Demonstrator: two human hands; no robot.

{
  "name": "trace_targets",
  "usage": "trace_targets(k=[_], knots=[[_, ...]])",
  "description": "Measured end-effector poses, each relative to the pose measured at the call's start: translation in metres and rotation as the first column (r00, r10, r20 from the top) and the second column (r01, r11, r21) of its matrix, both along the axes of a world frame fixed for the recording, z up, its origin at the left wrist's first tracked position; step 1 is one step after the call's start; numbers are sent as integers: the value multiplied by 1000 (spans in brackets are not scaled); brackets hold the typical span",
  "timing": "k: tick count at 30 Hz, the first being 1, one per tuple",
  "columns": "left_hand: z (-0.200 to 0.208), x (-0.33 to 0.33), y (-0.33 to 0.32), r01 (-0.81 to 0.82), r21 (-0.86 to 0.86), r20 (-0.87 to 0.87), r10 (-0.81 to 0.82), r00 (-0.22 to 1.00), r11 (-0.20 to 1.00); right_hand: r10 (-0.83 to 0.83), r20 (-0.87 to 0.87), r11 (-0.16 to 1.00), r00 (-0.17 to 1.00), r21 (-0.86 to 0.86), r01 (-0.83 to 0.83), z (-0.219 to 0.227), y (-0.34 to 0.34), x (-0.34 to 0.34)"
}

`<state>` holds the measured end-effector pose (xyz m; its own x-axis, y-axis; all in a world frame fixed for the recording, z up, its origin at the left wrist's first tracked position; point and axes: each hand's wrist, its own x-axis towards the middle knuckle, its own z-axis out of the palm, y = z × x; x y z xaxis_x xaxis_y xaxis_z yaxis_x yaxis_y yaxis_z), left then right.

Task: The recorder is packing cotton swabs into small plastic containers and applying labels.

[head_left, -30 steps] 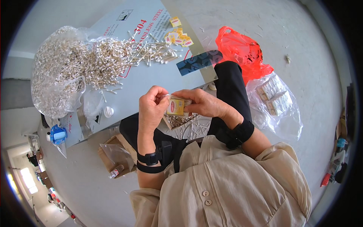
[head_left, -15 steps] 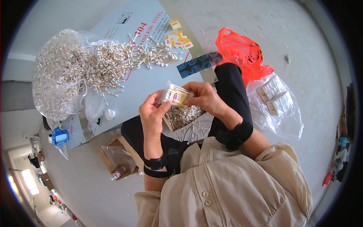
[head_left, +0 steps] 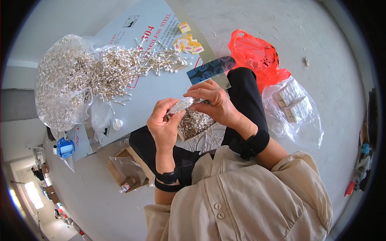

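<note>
Between my two hands is a small clear bag of cotton swabs (head_left: 181,105), turned so that the white tips face up. My left hand (head_left: 163,120) pinches its left end between thumb and fingers. At the other end, my right hand (head_left: 215,103) grips the bag's plastic edge with thumb and fingertips. Below them, a cardboard box (head_left: 180,134) full of loose swabs sits between my knees, partly covered by my hands. A large heap of loose cotton swabs (head_left: 114,72) spills from a big clear bag (head_left: 44,86) across the table at the left.
Yellow-and-white label cards (head_left: 189,44) lie on the sheet-covered table (head_left: 148,96), near a dark patterned strip (head_left: 209,70). A white round cap (head_left: 117,123) is at its near edge. On the right floor are a red plastic bag (head_left: 251,52) and a clear bag of packed swabs (head_left: 295,108).
The bag of swabs has been tilted: its yellow label faced up before, and now the swab tips do. My right hand's fingers have shifted along the bag's edge.
</note>
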<state>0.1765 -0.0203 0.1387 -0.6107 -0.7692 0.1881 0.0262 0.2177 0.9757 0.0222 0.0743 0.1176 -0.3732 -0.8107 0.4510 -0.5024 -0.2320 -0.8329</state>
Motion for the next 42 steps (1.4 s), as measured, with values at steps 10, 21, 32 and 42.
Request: trace_targets(k=[10, 21, 32, 42], knots=[[-30, -19, 2, 57, 216, -137, -28, 990, 975, 54, 556, 993, 830, 55, -102, -29, -9, 10], [-85, -30, -8, 25, 338, -132, 21, 991, 941, 53, 845, 989, 532, 28, -143, -82, -16, 4], [-116, -34, -14, -44, 520, -126, 127, 984, 853, -83, 878, 984, 471, 148, -103, -90, -26, 3], [-119, -39, -18, 26, 461, -202, 76, 976, 887, -122, 835, 973, 537, 208, -103, -83, -29, 2]])
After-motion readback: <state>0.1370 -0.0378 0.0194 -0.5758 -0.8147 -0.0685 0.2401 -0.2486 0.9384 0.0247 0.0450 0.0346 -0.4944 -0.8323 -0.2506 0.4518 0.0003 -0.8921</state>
